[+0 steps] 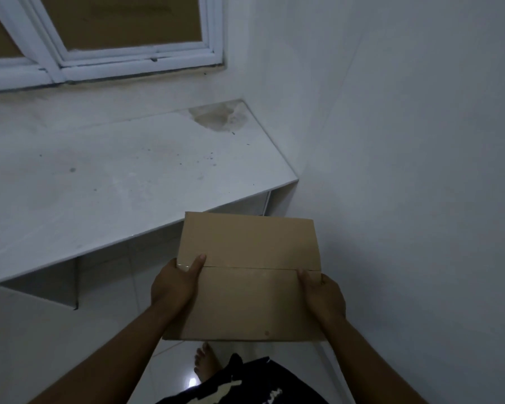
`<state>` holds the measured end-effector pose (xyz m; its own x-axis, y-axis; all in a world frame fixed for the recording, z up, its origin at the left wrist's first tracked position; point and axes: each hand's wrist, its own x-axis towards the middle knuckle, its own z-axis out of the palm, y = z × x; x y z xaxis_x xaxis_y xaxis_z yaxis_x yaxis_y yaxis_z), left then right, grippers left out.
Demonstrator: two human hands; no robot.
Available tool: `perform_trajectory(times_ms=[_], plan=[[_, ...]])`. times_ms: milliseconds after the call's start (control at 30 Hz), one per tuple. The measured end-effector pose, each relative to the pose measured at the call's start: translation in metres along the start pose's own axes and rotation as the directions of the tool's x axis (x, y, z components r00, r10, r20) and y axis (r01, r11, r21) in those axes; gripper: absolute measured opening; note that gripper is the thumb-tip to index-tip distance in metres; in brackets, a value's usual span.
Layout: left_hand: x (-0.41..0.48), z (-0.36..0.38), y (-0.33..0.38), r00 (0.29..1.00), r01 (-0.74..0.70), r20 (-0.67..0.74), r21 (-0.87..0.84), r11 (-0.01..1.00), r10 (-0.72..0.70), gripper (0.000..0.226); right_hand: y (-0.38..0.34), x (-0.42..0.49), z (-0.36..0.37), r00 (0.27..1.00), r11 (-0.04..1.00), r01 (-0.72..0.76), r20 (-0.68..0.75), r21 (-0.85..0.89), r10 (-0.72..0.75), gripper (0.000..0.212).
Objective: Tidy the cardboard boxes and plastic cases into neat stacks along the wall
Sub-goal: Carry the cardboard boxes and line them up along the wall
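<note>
I carry one closed brown cardboard box (248, 275) in front of me, its top flaps meeting in a seam across the middle. My left hand (174, 284) grips its left side, thumb lying on the top by the seam. My right hand (322, 295) grips the right side, thumb on the top as well. The box hangs in the air just in front of the right end of a white counter (105, 182), above the floor. No other boxes or plastic cases are in view.
The white counter runs along the wall under a white-framed window (105, 48), with a brown stain (216, 116) in its far right corner. A white wall (405, 141) closes the right side. Below are glossy floor tiles (169, 371) and my bare foot (204, 363).
</note>
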<state>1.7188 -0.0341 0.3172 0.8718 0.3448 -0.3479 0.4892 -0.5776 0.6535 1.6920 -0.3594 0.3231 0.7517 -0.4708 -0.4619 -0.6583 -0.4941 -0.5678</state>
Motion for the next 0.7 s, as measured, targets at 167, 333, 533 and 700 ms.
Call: perform_trajectory(times_ms=[167, 333, 533, 700], plan=[[0.04, 0.013, -0.001, 0.994, 0.047, 0.095, -0.018, 0.999, -0.045, 0.07, 0.0, 0.028, 0.018, 0.999, 1.0, -0.028, 0.043, 0.009, 0.028, 0.074], [0.069, 0.044, -0.006, 0.979, 0.133, 0.153, 0.001, 0.991, -0.132, 0.065, 0.007, 0.062, 0.035, 0.992, 0.996, -0.083, 0.098, -0.014, 0.084, 0.07], [0.109, 0.102, -0.029, 0.953, 0.239, 0.186, 0.032, 0.971, -0.24, 0.069, 0.03, 0.12, 0.078, 0.983, 0.99, -0.133, 0.124, -0.043, 0.138, 0.062], [0.161, 0.17, -0.074, 0.923, 0.322, 0.211, 0.032, 0.946, -0.321, 0.08, 0.066, 0.19, 0.141, 0.97, 0.983, -0.18, 0.158, -0.038, 0.183, 0.068]])
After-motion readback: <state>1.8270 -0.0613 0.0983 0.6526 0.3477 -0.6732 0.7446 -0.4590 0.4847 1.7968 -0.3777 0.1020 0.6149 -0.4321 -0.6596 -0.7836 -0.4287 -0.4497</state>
